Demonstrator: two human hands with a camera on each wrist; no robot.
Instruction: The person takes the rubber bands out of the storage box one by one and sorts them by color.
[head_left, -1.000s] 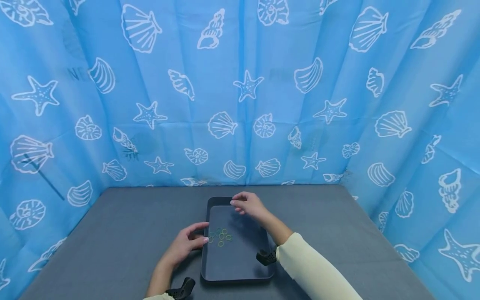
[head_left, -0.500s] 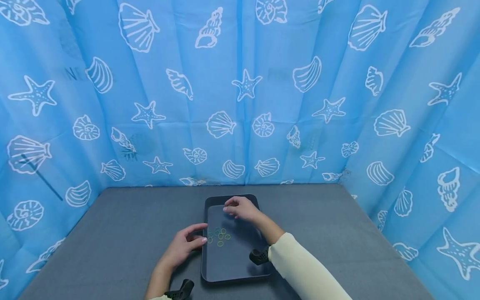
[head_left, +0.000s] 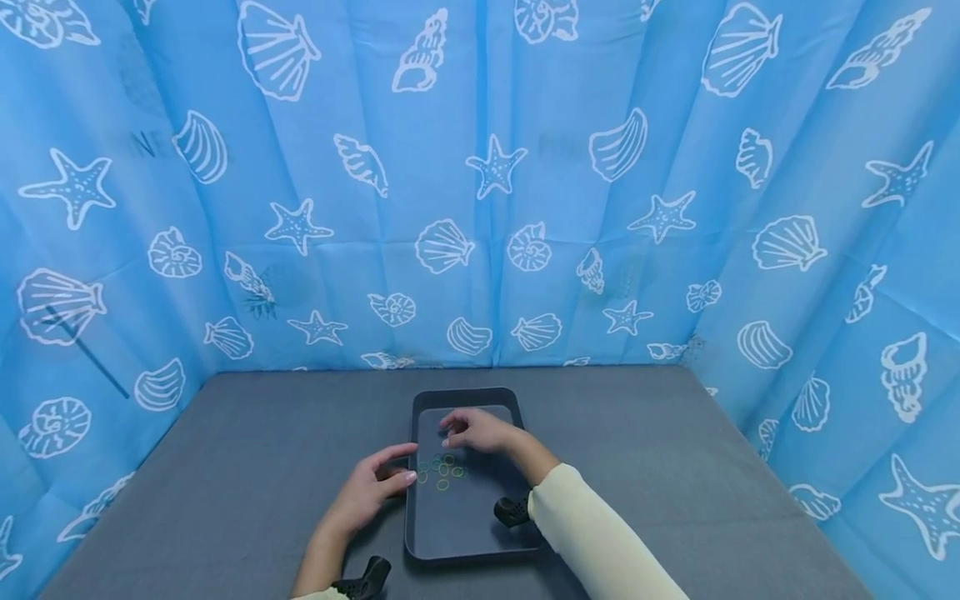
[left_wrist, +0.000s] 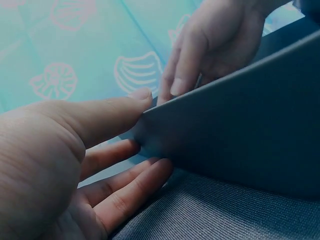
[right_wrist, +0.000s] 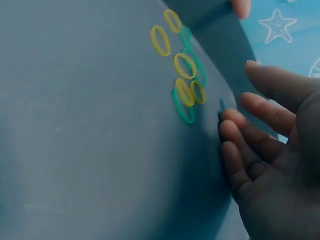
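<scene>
Several small yellow and green rubber bands (right_wrist: 186, 66) lie in a loose cluster on the floor of a dark grey tray (head_left: 480, 525). At the tray's left side, my left hand (head_left: 363, 492) touches the wall; in the left wrist view its thumb lies at the rim and its fingers reach the outer face. My right hand (head_left: 480, 432) hovers low inside the tray, just beyond the bands, with fingers loosely bent. The right wrist view shows its thumb (right_wrist: 280, 82) apart from the fingers, nothing between them, and a thin dark blue sliver (right_wrist: 221, 111) beside the fingertips.
The tray stands on a table covered in grey cloth (head_left: 285, 433). Behind it and along both sides hangs a blue curtain (head_left: 480, 292) printed with white shells and starfish. A black wrist mount (head_left: 512, 511) on my right arm hangs over the tray's right part.
My right hand has moved from the tray's far rim inward and to the left, lower and nearer the rubber bands. My left hand stays at the left wall, and the bands have not visibly moved.
</scene>
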